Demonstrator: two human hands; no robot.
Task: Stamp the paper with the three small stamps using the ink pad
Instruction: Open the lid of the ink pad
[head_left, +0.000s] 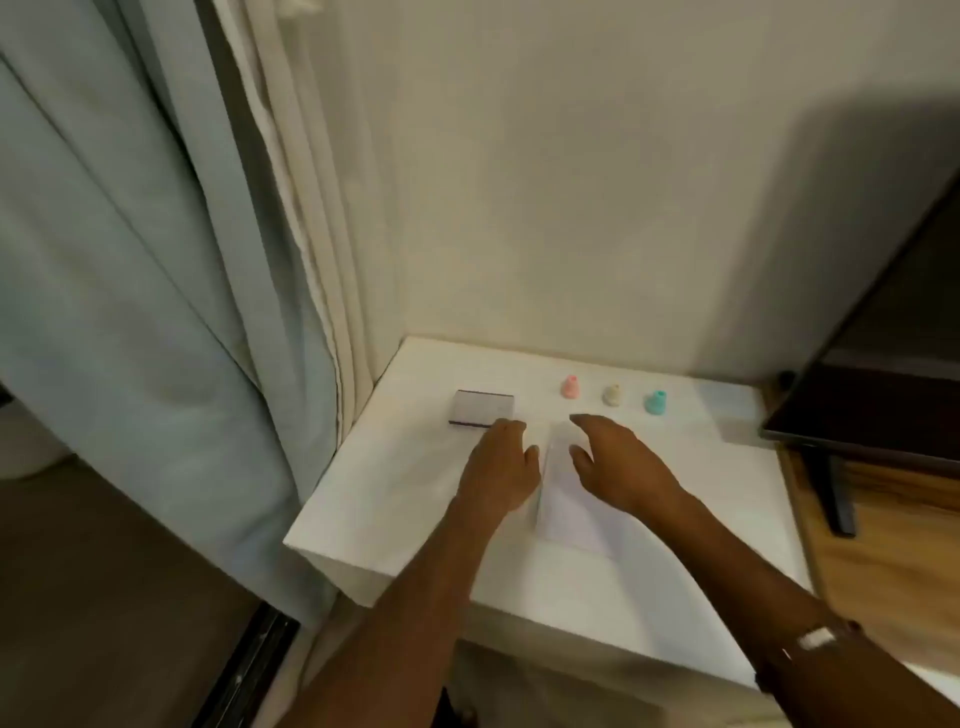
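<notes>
Paper (566, 499), one thin white sheet, lying between hands: left hand (501, 470) and right hand (618, 467) both hovering relaxed, grasping nothing. Behind paper: three small bell-shaped stamps, pink stamp (570, 387), cream stamp (613, 395), teal stamp (655, 402); one flat rectangular ink pad (482, 409) sitting behind-left.

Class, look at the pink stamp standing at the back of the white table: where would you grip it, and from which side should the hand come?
Grip the pink stamp by its narrow upper neck, pinching with thumb and fingertips from above. It stands upright, wider at the base, so the top is probably its handle. The right hand, open over the paper, lies nearest. The cream stamp stands close beside it, so a top-down pinch probably avoids knocking it.
</notes>
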